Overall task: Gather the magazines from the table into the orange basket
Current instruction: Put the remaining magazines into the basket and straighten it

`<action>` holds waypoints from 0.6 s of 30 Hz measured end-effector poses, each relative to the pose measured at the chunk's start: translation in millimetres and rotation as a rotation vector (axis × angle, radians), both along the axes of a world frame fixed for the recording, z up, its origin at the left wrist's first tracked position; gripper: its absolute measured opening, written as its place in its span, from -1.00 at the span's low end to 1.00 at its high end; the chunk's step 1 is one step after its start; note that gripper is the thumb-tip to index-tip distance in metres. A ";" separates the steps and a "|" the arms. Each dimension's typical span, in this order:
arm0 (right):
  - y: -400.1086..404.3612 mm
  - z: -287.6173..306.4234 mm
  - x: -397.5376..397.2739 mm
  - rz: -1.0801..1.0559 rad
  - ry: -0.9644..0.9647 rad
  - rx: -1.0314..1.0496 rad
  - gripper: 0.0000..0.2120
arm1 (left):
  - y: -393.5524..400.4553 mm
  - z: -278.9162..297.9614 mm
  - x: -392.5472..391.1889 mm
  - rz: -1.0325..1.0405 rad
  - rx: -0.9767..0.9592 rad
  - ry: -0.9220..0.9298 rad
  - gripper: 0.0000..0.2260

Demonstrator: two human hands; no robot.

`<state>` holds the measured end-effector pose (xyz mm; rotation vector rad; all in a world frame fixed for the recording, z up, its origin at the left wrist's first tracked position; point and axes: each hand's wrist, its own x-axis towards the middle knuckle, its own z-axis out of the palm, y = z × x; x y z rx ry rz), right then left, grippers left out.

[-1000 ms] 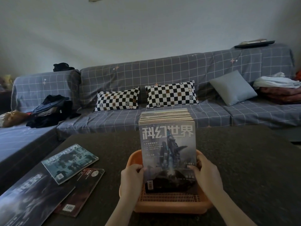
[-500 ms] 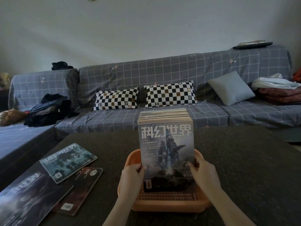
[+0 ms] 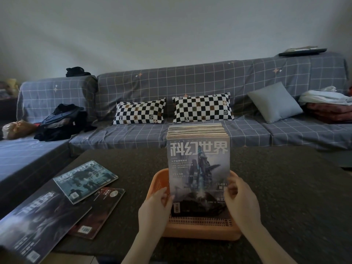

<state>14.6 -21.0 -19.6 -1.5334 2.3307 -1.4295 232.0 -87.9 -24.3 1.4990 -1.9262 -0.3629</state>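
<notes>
An orange basket (image 3: pixel 200 228) stands on the dark table near its front edge. A thick stack of magazines (image 3: pixel 198 164) stands upright in it, the front cover showing a grey rocket picture. My left hand (image 3: pixel 155 212) grips the stack's lower left edge. My right hand (image 3: pixel 241 201) grips its lower right edge, fingers curled over the cover. Three more magazines lie flat on the table's left: a teal one (image 3: pixel 85 180), a dark red one (image 3: pixel 99 212) and a large dark one (image 3: pixel 36 223).
The dark table (image 3: pixel 285 197) stretches to the right of the basket. Behind it runs a grey checked sofa (image 3: pixel 190 86) with two checkered pillows (image 3: pixel 140 113), a grey cushion (image 3: pixel 274 102), dark clothes (image 3: pixel 61 121) at left and folded blankets (image 3: pixel 327 105) at right.
The stack has stayed upright in the basket with both hands on it. My right hand's fingers have crept slightly further onto the front cover.
</notes>
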 end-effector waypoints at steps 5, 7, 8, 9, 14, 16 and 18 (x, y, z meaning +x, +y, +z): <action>2.8 1.7 18.7 0.075 0.069 0.041 -0.80 | 3.5 2.0 1.3 -0.034 -0.012 0.004 -0.65; 3.1 2.6 27.0 0.114 0.072 0.050 -0.81 | 4.8 3.5 2.5 -0.035 -0.015 0.017 -0.67; 2.5 3.4 31.4 0.145 0.068 0.051 -0.81 | 5.1 4.4 3.5 -0.034 -0.017 0.031 -0.67; 1.2 4.6 36.1 0.180 0.065 0.054 -0.81 | 5.4 5.7 5.2 -0.032 -0.018 0.049 -0.68; -16.6 13.9 66.4 0.346 0.045 0.052 -0.84 | 1.1 17.1 22.3 -0.014 0.014 0.167 -0.75; -27.5 17.7 81.7 0.399 0.023 0.059 -0.86 | -2.8 21.5 33.5 0.008 0.021 0.222 -0.78; -39.5 20.8 98.4 0.454 0.004 0.067 -0.87 | -7.0 23.6 48.9 0.030 0.016 0.272 -0.79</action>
